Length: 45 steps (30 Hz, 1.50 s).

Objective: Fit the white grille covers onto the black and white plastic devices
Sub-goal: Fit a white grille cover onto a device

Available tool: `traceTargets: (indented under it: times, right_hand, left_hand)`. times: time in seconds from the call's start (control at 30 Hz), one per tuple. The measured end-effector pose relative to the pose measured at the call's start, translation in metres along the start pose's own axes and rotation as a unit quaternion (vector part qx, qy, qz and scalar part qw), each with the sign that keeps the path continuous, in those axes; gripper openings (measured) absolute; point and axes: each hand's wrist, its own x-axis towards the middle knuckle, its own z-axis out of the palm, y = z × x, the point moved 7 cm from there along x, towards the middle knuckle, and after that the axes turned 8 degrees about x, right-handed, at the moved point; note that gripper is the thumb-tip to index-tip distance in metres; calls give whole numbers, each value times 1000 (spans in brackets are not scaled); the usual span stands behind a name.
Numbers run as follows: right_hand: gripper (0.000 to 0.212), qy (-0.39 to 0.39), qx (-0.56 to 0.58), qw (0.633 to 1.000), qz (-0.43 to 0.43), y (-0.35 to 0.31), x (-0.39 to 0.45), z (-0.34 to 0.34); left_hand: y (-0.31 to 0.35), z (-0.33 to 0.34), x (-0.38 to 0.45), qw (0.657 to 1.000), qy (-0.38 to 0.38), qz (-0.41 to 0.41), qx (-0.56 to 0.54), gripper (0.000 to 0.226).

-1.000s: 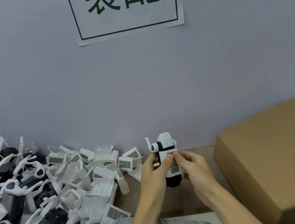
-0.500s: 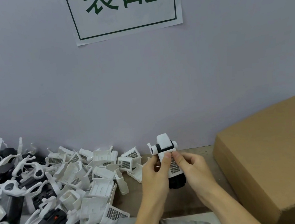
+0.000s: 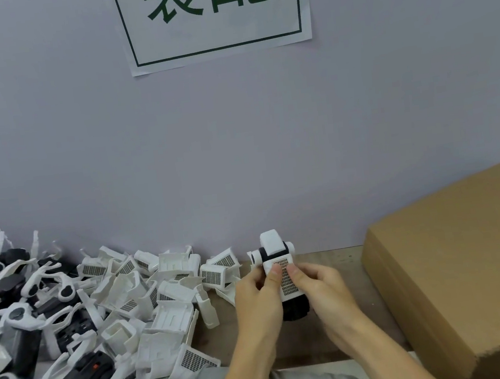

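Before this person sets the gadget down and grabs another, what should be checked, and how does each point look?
1. Both hands grip the device: left hand, right hand: ok.
2. Both thumbs press on the grille cover: ok.
3. Cover clicked fully home: cannot tell.
4. Spare covers in the pile within reach: ok.
5. Cardboard box open to take the finished piece: cannot tell.

Left hand point(image 3: 257, 298), right hand point(image 3: 324, 290), fingers curled.
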Motion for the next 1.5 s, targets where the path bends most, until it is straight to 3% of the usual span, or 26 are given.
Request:
traceTargets:
  times: [0.13,0.27,0.4,0.57,0.63,0.73,0.8,0.87,0.93,1.0,1.03,1.07,1.17,1.23,1.33,1.4,1.5]
  right_hand:
    - [23,48,-109,991,-59,-10,-2,-3]
    - [20,76,-47,994,-57,-10,-2,-11]
    - [15,55,-16,998,-32,-6,1,-10]
    - [8,82,-59,993,-63,-12,0,-7]
    - [13,101,-138,980,-100,-18,-5,-6]
    - [26,15,-354,918,-177,-26,-12,16]
    - [41,-6,-389,905,-173,-25,-13,21]
    - [28,27,-328,928,-177,-32,-12,14]
    - [7,58,-233,957,-163,-41,-9,0]
    - [23,43,-138,983,-115,-46,-5,-15]
    - [28,17,-104,990,-92,-47,-3,-18]
    - [33,-12,-76,994,-73,-48,-3,-19]
    - [40,-93,-23,995,-24,-42,-5,-12]
    - [42,-139,-19,990,-5,-39,-8,-3]
    - [31,-161,-158,974,-2,-41,-12,3]
    - [16,-178,-317,931,-30,-43,-13,6]
    - [22,-205,-455,867,16,-37,-17,6]
  left_hand:
    - [7,0,-1,998,-2,33,48,16]
    - [7,13,-4,995,-93,23,20,12]
    - [4,5,-1,998,-45,5,36,14]
    - [-2,3,1,993,-60,-63,-85,17]
    - [-4,1,3,988,-25,-74,-129,17]
    - [0,0,6,972,6,-85,-217,20]
    - [9,1,7,962,-19,-101,-254,26]
    - [20,-8,8,986,-23,-80,-143,26]
    - [35,-32,10,997,72,-8,2,26]
    - [52,-58,8,980,174,60,80,15]
    - [55,-63,9,980,170,67,77,6]
    - [53,-61,11,990,120,54,54,8]
    - [44,-31,7,986,-109,-32,-119,27]
    - [46,-26,4,977,-147,-29,-154,29]
    - [48,-38,11,990,-83,9,-113,21]
    - [44,-46,13,996,-46,4,-81,23]
    - [33,-46,13,997,-34,-45,-50,22]
